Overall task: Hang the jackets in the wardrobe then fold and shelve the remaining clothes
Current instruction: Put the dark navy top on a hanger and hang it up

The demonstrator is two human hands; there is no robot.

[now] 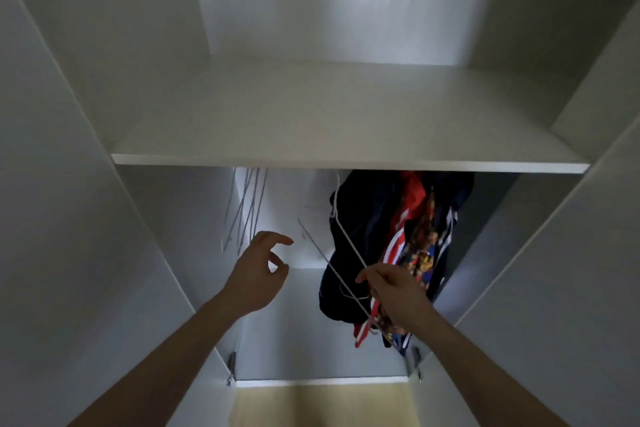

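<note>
White laminate wardrobe (pixel 104 114) with a bare white shelf (pixel 346 121) is filling the head view. Beneath it, dark, red-striped and patterned jackets (pixel 381 229) are hanging at right. The right hand (pixel 391 284) is pinching a thin white wire hanger (pixel 341 274); the left hand (pixel 258 270) is hovering, fingers loose, near empty wire hangers (pixel 244 208).

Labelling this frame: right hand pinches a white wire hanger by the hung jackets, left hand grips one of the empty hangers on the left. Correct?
Not quite. In the head view the left hand grips nothing: it hangs in the air with loosely curled fingers, short of the empty hangers. The rest holds: the right hand pinches a white wire hanger beside the hung jackets.
</note>
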